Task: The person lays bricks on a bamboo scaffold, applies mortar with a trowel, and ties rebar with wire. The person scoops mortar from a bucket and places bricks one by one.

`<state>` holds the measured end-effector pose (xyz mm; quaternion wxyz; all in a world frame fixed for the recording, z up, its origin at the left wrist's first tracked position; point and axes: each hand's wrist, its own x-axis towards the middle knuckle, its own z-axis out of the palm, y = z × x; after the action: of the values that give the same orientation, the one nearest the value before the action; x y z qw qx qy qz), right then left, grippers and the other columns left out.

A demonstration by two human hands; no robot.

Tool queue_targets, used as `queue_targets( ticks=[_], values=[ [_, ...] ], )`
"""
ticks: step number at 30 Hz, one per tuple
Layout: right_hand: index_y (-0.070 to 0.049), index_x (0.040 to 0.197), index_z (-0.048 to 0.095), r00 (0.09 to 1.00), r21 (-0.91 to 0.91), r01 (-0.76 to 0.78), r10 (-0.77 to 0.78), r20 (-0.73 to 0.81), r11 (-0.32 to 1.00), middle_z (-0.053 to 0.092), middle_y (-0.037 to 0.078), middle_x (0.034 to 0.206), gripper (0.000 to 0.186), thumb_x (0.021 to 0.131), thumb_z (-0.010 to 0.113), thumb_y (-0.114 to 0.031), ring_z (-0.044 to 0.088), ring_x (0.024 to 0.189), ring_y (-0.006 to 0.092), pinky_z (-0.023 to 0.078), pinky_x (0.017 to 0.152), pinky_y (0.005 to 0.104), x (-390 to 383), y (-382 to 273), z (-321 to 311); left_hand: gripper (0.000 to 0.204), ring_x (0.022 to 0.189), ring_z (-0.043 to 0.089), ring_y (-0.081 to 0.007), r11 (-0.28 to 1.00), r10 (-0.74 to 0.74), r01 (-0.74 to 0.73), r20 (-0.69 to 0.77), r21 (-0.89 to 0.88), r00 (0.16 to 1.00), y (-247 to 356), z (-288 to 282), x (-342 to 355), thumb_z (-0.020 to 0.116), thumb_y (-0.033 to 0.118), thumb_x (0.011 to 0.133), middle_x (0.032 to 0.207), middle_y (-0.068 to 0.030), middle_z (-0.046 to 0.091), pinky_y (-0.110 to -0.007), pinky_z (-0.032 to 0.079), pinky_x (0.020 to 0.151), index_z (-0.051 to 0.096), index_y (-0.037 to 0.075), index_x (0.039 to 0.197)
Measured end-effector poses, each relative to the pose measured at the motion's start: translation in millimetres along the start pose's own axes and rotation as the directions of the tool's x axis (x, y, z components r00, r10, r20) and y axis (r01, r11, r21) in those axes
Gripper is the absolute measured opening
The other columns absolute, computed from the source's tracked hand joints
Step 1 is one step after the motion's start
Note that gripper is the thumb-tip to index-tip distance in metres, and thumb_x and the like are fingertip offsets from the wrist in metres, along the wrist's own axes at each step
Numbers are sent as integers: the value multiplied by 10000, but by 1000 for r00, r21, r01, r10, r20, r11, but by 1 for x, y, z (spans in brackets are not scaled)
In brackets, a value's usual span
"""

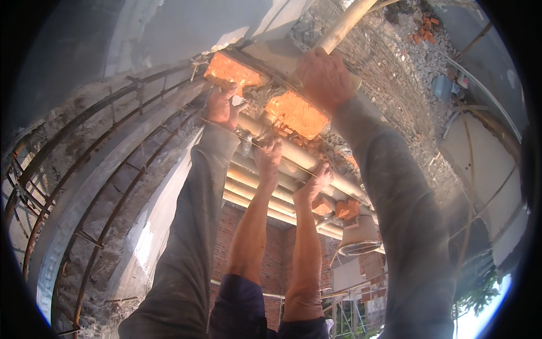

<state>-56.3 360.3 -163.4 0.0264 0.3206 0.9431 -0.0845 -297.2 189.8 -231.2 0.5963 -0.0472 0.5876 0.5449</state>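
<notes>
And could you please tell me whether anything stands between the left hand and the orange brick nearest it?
Nothing visible does: the left hand appears right at the lower edge of that orange brick.

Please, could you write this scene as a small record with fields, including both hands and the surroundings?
Left hand: at the lower edge of an orange brick; grip unclear
Right hand: against a wooden pole; grip unclear
Second brick: orange, right of the first, with mortar between them
Bare feet: on a round scaffold pole
Left side: steel rebar
Below right: bucket-like container beside brick pieces
</notes>
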Motion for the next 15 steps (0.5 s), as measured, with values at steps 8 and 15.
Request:
queue_targets(
  ticks=[8,15],
  values=[
    [-168,929,766,994,0,110,-110,-31,994,670,23,973,50,898,729,-155,633,1034,230,465,904,441,5,-2,-14,607,1488,437,-356,999,-35,35,10,-12,999,-3,-12,6,726,127,1009,1551,-67,477,-796,393,1092,474,206,1556],
    [-200,955,767,976,69,112,-123,180,991,672,-28,980,73,911,720,-167,615,1064,221,463,926,431,10,-25,-28,616,1490,438,-358,998,-57,57,24,-26,998,0,-11,3,730,127,1008,1557,-69,474,-790,391,1098,470,210,1560]
  ],
)
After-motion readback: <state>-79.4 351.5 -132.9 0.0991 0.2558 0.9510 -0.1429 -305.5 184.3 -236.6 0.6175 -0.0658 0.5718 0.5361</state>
